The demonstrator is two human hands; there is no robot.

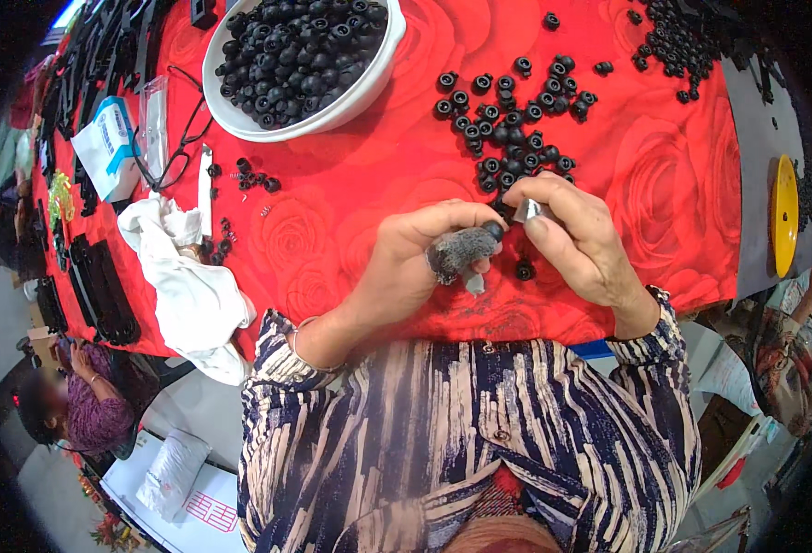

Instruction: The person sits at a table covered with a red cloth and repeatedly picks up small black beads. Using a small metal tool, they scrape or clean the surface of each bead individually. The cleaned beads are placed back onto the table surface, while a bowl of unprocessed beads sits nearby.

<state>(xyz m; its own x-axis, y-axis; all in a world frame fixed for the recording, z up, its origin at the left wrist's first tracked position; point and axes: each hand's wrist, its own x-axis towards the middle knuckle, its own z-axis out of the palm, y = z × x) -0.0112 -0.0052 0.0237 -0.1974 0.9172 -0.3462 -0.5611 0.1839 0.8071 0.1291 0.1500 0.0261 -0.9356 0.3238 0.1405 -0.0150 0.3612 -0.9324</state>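
Note:
My left hand pinches a small black round plastic part between thumb and fingers. A dark grey, fuzzy-looking wrap or pad lies over its fingers, with a pale translucent scrap below. Just to the right, my right hand is closed, thumb against forefinger, on a small shiny silvery piece; I cannot tell its exact kind. Beyond both hands several loose black round parts are spread on the red tablecloth. A single black part sits between the wrists.
A white bowl heaped with black parts stands at the far left. Eyeglasses, a white cloth and a tissue packet lie leftward. More small black parts and a yellow dish are at right. Another person sits at lower left.

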